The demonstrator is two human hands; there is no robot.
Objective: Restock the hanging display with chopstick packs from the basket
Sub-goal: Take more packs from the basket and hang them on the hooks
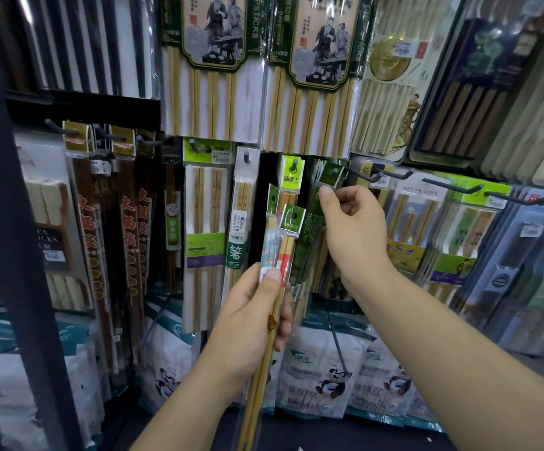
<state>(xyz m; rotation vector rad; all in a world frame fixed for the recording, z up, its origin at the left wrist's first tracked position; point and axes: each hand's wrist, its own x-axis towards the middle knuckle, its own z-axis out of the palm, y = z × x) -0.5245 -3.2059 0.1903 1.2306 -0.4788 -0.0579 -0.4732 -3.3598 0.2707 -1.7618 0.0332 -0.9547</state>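
My left hand [251,320] grips a small bundle of narrow chopstick packs [282,242] upright, their green header cards pointing up in front of the display. My right hand [353,229] pinches the green header card of a dark green chopstick pack [309,236] at its top, right below a display hook [361,175]. That pack's header [329,172] sits at the hook's tip; whether it is threaded on I cannot tell. Another green-headed pack [291,172] hangs on the peg just to the left. The basket is out of view.
Many chopstick packs hang all round: large bamboo sets [309,76] above, red-lettered dark packs [127,239] at left, green-and-yellow packs [452,242] on long hooks at right. Panda-printed white bags [322,372] sit below. A dark shelf post [13,222] stands at the left.
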